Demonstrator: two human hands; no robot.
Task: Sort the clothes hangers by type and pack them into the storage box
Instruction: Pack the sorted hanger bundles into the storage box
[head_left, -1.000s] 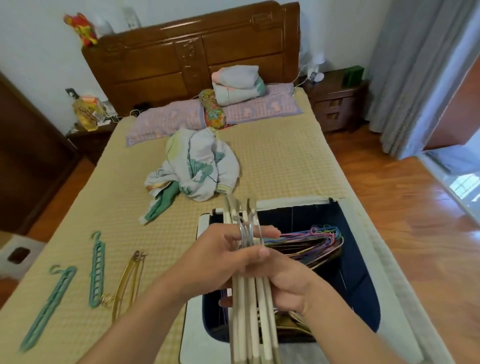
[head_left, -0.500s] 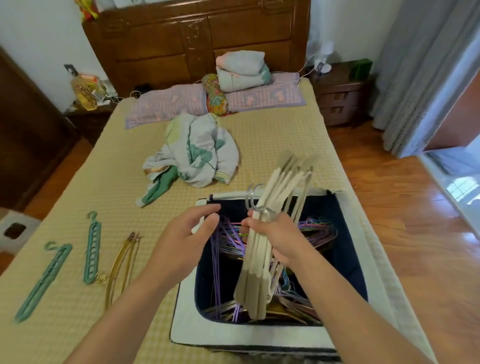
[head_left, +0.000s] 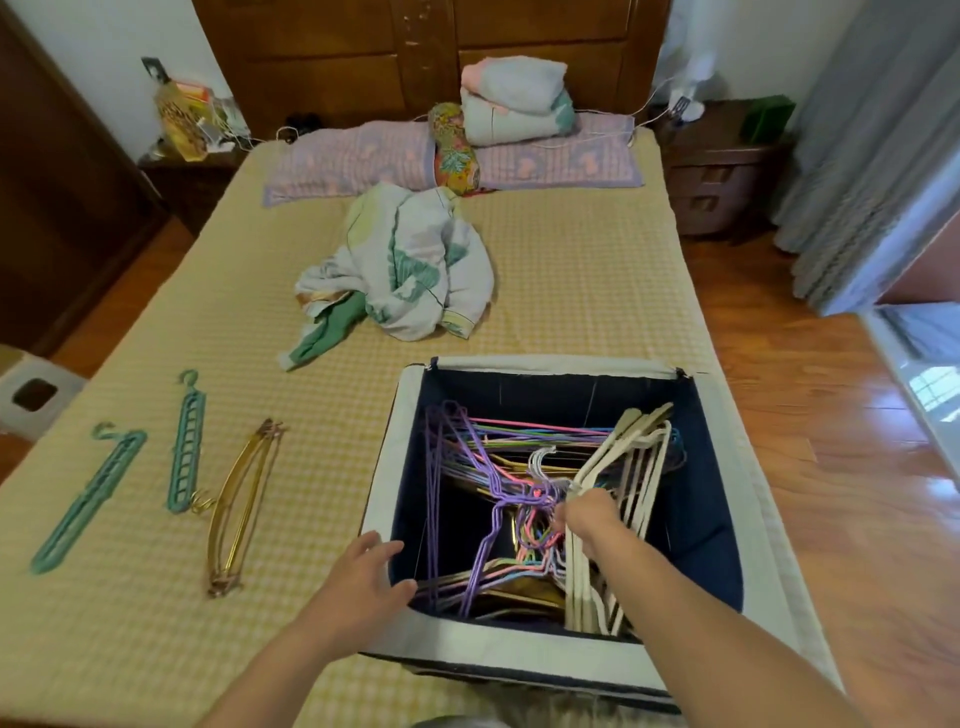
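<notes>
- Bed (head_left: 571, 270) with a yellow checked cover.
- Storage box (head_left: 737, 467), open, at its near right.
- Two teal multi-hole hangers (head_left: 186, 447) and a stack of gold hangers (head_left: 241, 506) at left.
- Crumpled clothes (head_left: 410, 265) mid-bed.
- Purple pillows (head_left: 353, 158), a floral bolster (head_left: 452, 150) and folded blankets (head_left: 514, 101) by the headboard.

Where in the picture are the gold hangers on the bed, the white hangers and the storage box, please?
gold hangers (head_left: 244, 506): head view, on the middle of the bundle.
white hangers (head_left: 631, 457): head view, on an upper arm.
storage box (head_left: 506, 650): head view, on the near white rim.
</notes>
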